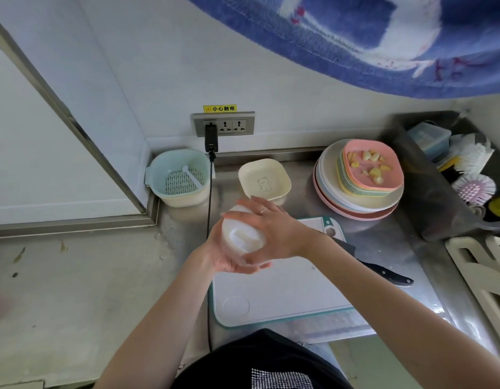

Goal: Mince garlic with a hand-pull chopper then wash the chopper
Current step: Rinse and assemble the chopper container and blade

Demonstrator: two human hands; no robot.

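White round plastic hand-pull chopper (pixel 243 234) is held up over the far left corner of the white cutting board with teal rim (pixel 274 293), off the stainless tabletop (pixel 383 245). It's tilted: domed lid faces up and toward the camera, axis leaning away toward the wall. Blurred, so no lid detail readable.

Left hand (pixel 229 256) cups it from below, palm up, fingers curled round the underside. Right hand (pixel 274 228) lies over its right side, fingers spread across the lid, thumb wrapped under; ring on one finger. Both grip it.

Peeled garlic cloves (pixel 369 164) sit in the pink square plastic dish (pixel 389 175) on top of a stack of pastel dishes and round plates, far right. Cream square dish (pixel 264 179) with a bear drawing is just beyond the hands. Black-handled knife (pixel 383 273) lies at the board's right edge.

Yellow label (pixel 219 108) above the wall socket reads "小心触电".
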